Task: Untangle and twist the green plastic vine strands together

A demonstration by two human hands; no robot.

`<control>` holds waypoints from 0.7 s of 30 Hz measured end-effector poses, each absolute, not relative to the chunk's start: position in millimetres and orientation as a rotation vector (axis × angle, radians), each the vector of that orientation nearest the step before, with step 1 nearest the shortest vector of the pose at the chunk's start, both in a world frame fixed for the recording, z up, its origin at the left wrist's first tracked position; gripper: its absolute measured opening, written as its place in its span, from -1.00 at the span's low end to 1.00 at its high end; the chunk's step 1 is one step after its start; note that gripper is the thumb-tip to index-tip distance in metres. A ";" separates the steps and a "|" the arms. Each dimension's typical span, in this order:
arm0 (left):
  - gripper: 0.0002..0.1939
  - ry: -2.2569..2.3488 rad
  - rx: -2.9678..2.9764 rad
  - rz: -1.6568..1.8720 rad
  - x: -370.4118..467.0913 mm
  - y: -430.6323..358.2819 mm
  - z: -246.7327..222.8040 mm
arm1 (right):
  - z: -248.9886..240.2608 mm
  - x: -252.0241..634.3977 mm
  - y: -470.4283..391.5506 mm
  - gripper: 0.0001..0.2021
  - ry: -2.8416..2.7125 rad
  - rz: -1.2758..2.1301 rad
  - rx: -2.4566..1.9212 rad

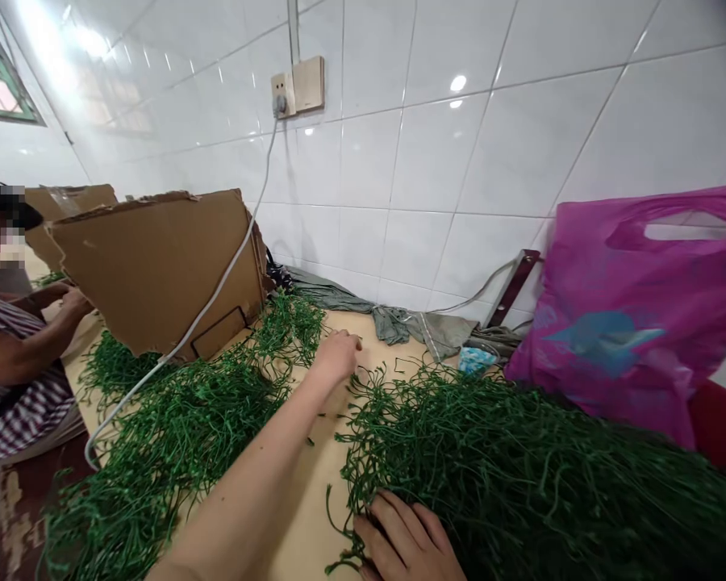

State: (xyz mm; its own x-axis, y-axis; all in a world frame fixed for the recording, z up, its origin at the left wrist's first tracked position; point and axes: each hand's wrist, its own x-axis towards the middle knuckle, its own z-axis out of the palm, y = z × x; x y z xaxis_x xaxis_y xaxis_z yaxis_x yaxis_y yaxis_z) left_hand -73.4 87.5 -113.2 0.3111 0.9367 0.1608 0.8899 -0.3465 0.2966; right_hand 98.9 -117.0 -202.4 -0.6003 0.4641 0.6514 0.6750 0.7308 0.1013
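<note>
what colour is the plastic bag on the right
The plastic bag is purple-pink with a blue print, seen best in the head view.

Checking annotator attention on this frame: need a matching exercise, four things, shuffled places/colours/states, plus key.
Things:
1. left hand
2. right hand
3. cable
4. plastic bag

Descriptions:
A. purple
B. at the near edge of the right stem pile
C. plugged into the wall socket
D. between the left stem pile and the right one

Pairs: 1-D, 2-B, 3-C, 4-A
</note>
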 end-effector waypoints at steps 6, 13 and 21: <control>-0.63 1.756 2.615 -0.006 -102.9 74.1 -121.0 | -199.7 84.9 -125.3 -0.76 -2.171 -0.359 -0.939; -0.66 1.821 2.670 0.397 -141.3 94.0 -62.7 | -201.0 88.6 -127.8 -0.75 -2.296 -0.362 -0.980; -0.71 1.895 2.267 1.737 -177.5 106.0 46.5 | -203.9 87.6 -129.0 -0.76 -2.273 -0.363 -1.001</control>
